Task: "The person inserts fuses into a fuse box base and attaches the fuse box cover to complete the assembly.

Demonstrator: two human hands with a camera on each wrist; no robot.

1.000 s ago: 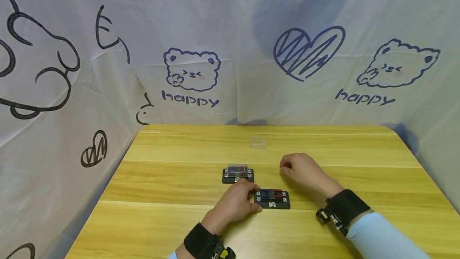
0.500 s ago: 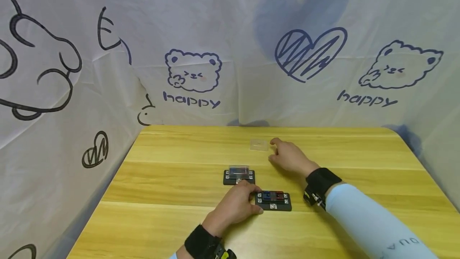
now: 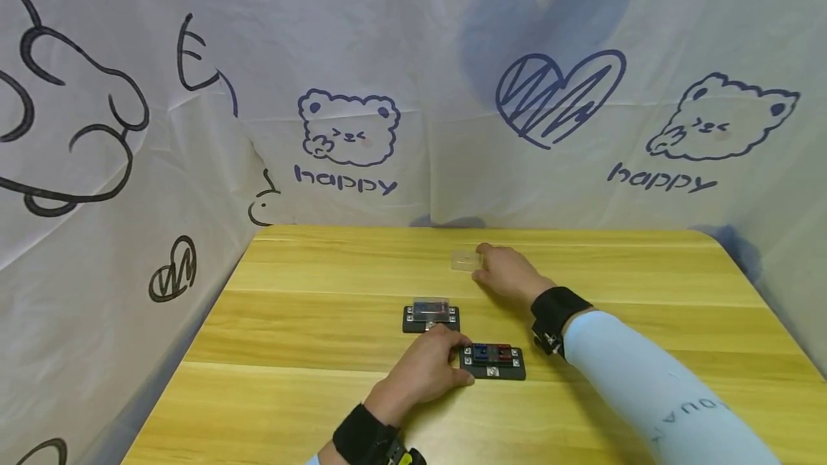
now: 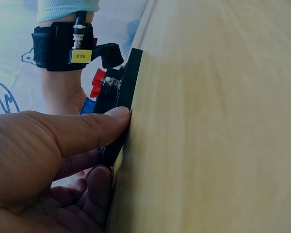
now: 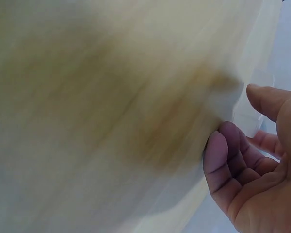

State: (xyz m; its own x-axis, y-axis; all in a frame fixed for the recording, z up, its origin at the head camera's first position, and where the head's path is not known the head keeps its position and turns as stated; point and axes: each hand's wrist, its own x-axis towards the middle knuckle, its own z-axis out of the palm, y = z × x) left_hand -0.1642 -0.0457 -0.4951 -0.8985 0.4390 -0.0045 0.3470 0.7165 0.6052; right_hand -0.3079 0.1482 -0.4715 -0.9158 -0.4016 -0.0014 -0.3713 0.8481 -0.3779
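My left hand (image 3: pixel 423 364) pinches the left end of a black fuse block (image 3: pixel 493 372) lying flat on the table, thumb at its near edge. Blue and red blade fuses (image 3: pixel 492 353) sit uncovered in its middle. Further back, my right hand (image 3: pixel 510 271) has thumb and index finger about the right end of a clear plastic cover (image 3: pixel 464 260). In the right wrist view the thumb (image 5: pixel 266 99) lies against the cover (image 5: pixel 247 114), with the other fingers curled. Just behind the left hand stands a second fuse block (image 3: pixel 413 325) under its own clear cover (image 3: pixel 431 308).
The wooden table (image 3: pixel 310 307) reaches back to a white cloth (image 3: pixel 362 20) with drawings, which also hangs at the left and right sides. Each wrist carries a black strap (image 3: pixel 561 311) with a small camera.
My right hand has moved back and left from beside the front fuse block to the clear cover, and its fingers have come round that cover's right end. The left hand keeps its place.
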